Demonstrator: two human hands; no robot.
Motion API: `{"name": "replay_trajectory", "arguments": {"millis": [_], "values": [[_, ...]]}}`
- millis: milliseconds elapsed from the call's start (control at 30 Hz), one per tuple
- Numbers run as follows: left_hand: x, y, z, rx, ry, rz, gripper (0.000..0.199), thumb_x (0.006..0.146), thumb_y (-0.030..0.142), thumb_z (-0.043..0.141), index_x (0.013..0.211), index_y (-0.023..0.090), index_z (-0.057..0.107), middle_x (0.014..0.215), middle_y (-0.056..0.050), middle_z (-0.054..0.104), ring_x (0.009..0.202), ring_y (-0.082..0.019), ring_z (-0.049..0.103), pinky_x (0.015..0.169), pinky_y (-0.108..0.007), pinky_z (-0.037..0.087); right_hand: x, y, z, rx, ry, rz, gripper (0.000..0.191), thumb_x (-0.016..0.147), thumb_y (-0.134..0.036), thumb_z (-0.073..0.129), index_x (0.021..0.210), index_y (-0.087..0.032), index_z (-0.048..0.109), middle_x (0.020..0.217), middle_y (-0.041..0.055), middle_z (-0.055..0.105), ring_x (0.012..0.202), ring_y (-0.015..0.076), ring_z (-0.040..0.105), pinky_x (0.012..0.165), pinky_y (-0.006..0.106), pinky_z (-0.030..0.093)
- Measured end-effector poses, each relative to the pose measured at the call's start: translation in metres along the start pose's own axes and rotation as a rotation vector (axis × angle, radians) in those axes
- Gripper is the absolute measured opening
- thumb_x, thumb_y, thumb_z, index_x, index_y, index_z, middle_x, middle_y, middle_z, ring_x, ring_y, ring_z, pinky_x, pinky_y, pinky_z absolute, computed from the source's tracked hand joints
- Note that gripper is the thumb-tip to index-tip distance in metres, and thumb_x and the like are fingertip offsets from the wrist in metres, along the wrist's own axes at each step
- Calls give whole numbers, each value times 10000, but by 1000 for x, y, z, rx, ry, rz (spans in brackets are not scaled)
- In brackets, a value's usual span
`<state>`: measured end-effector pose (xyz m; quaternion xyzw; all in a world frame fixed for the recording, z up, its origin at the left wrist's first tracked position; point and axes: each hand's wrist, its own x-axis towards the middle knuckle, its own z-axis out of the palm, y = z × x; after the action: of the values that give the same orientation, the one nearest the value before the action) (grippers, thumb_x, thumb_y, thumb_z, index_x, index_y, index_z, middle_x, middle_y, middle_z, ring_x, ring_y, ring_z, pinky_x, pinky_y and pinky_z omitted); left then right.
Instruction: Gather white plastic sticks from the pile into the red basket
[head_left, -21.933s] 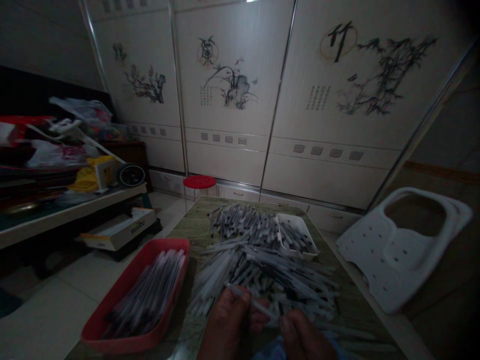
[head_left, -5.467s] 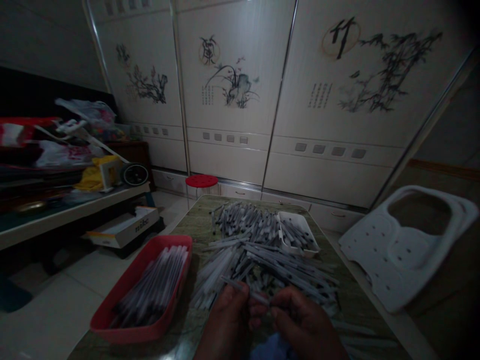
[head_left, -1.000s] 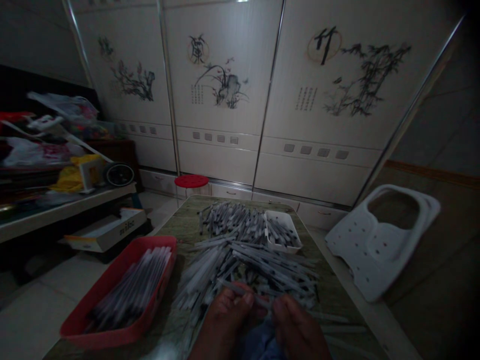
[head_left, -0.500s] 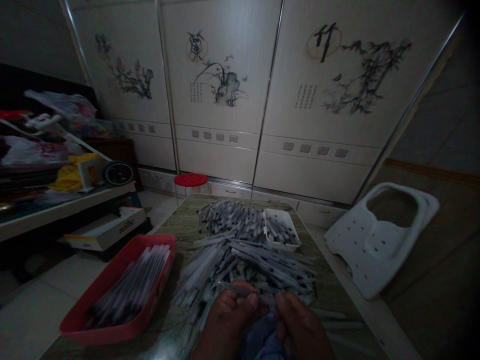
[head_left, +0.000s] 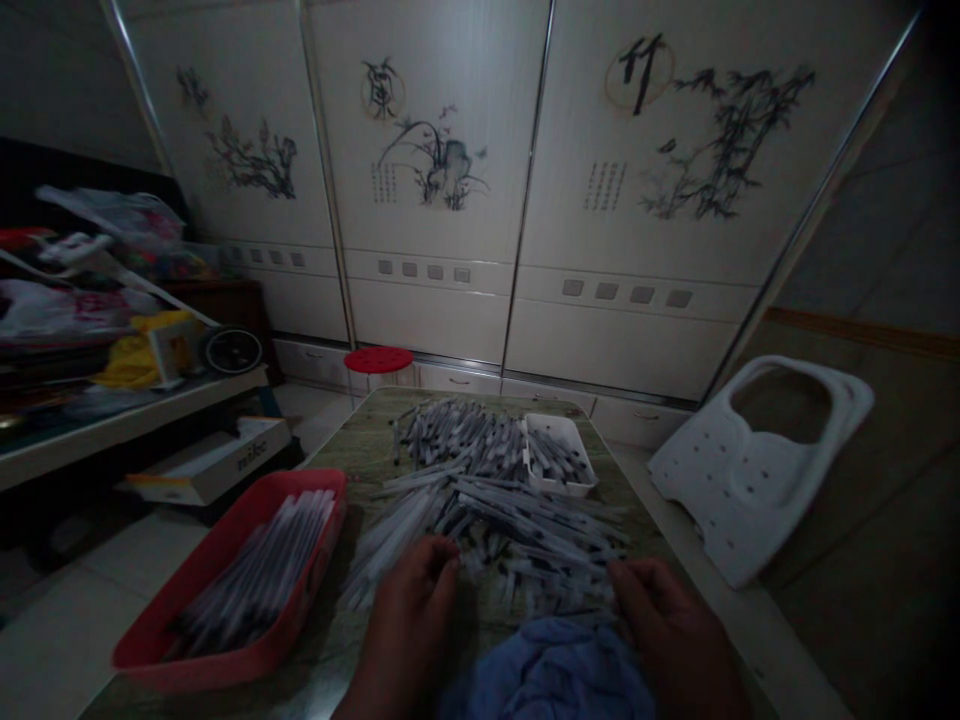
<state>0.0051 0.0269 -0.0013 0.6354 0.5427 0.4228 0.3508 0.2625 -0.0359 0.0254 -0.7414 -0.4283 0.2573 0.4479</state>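
Observation:
Loose slim translucent pens or pen parts, many with dark ends, are heaped over the middle of the table. My left hand is at the near left of the heap, its thumb and forefinger curled close together. At the near right edge of the heap is my right hand, fingers bent together toward the pens. Whatever either hand may hold is too dim and blurred to make out. Between my wrists lies a bunched blue cloth.
A red basket with a bundle of pens stands at the table's left. A small white tray with more pens is at the far right. Beyond are a red stool, a white plastic chair and a cluttered bench.
My hands were together over the near side of the heap, holding a slim pen with a pointed tip. They have moved apart, left and right, and more blue cloth shows between them.

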Motion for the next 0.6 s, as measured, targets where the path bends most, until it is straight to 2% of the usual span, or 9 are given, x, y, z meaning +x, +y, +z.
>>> {"name": "replay_trajectory", "arguments": {"millis": [133,267,400,600], "values": [[-9,7,17,365,-149,190,198,958,229,514,974,237,712,1004,-68,699,1004,-263,622,881,-380,444,1,1,-4,-56,13,-22,423,872,-648,537,777,-253,655,659,-34,618,663,210,589,621,299,444],[-14,19,33,607,-180,183,204,936,186,546,962,254,736,1040,-72,696,1044,-270,595,897,-382,425,-2,-4,-3,-31,58,-34,424,880,-636,528,762,-249,650,614,-49,573,634,197,559,597,287,420],[-13,20,40,719,-189,183,202,949,202,542,900,245,733,1040,-80,687,1027,-270,582,892,-390,404,-5,-7,-3,30,80,-38,411,867,-625,554,748,-242,644,606,-51,549,612,184,526,574,282,400],[-13,15,43,742,-152,222,236,961,179,509,917,250,730,1036,-90,674,1016,-280,573,869,-401,376,-4,-2,-5,90,52,-15,414,870,-636,571,752,-242,619,595,-54,507,594,178,482,548,275,390]]}}
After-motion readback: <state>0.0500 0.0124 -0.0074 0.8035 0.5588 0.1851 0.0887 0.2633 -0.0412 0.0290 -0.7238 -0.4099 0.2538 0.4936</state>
